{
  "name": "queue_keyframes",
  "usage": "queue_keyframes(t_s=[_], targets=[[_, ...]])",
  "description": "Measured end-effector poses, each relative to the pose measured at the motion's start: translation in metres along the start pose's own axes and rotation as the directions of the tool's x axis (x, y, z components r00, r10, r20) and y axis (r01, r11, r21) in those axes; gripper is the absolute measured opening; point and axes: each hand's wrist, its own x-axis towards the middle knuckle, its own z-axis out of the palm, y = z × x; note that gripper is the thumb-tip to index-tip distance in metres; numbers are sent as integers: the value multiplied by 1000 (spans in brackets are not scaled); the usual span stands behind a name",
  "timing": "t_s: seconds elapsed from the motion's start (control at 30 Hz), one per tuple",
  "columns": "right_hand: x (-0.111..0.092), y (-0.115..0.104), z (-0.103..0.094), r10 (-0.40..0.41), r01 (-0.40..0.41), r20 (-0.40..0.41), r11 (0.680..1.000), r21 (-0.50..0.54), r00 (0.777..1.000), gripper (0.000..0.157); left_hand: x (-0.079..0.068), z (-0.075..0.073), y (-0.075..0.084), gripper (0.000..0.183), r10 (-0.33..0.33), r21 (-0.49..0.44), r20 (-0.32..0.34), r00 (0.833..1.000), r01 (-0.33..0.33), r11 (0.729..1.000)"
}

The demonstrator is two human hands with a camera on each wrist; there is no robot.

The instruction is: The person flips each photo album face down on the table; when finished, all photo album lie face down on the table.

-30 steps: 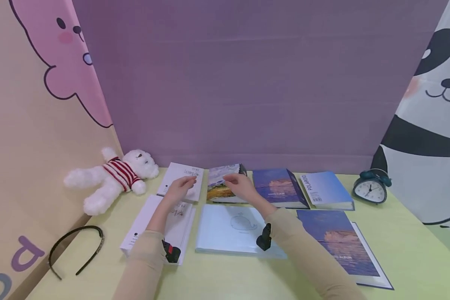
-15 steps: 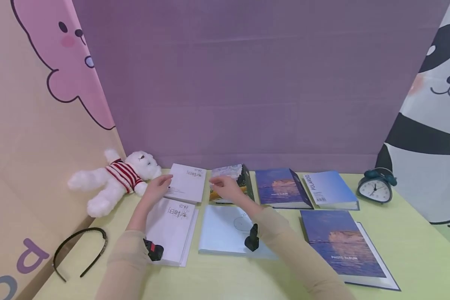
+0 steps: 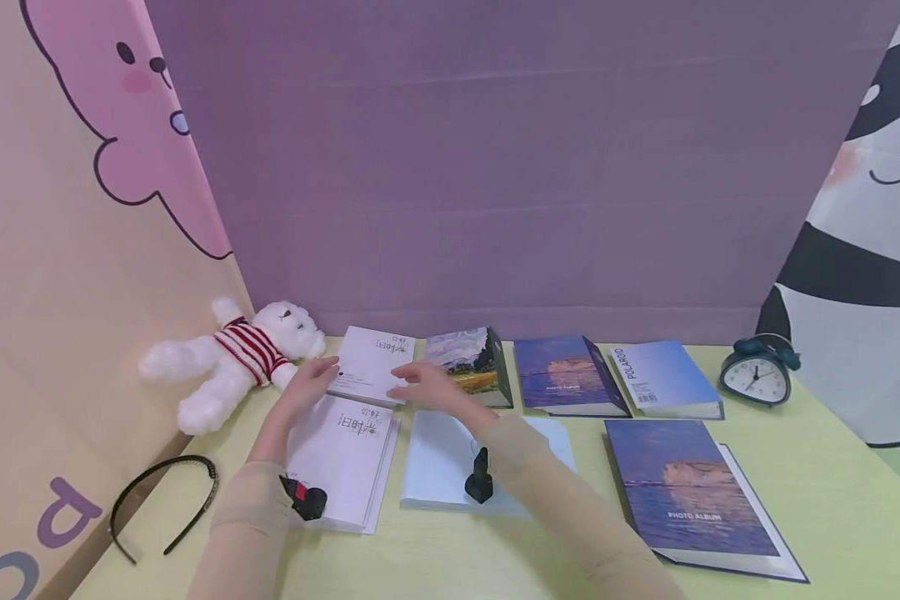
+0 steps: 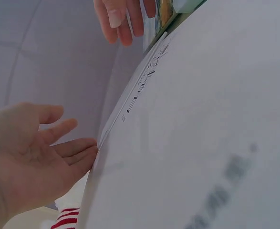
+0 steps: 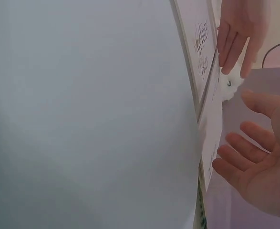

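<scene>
So the white hardcover book with dark lettering (image 3: 367, 367) is at the left end of the back row, lying flat on the pale yellow-green tabletop (image 3: 390, 571), and both hands are right around it. The left hand (image 3: 311, 387) is by its left edge, fingers stretched out and pretty relaxed, not gripping anything. The right hand (image 3: 437, 388) is at the other side, fingers apart and reaching over the near right part of the cover, also with nothing in its grasp. Honestly can't tell if either one is actually touching it. Just in front of it there's a second, thicker-looking white book (image 3: 341, 454), with a pale blue-white book (image 3: 431, 467) to its right, partly under the right forearm. Along the back row you've got an album with a painted landscape cover (image 3: 457, 354), then a purple-blue seascape album (image 3: 558, 371), then a blue-and-white POLAROID album (image 3: 667, 375). Another, bigger seascape PHOTO ALBUM (image 3: 690, 487) lies front right. Dark teal round alarm clock (image 3: 756, 377) stands at the far right, white plush bear in a red-striped top (image 3: 251, 350) is lying back left, and a thin black headband (image 3: 187, 457) is nearer on that side.
</scene>
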Motion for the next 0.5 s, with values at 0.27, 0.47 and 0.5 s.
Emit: queue_keyframes(t_s=[0.27,0.47,0.5], targets=[[2,-1,3,66,-65,47,998,-19,997,58,14,7,-4,51,-62,-9,35,997,62,998],[0,0,8,127,-128,58,991,29,990,64,48,12,-43,52,-3,56,-24,1000,5,998],[0,1,10,136,-139,54,990,39,989,64,47,12,-42,52,-12,69,-29,1000,14,998]])
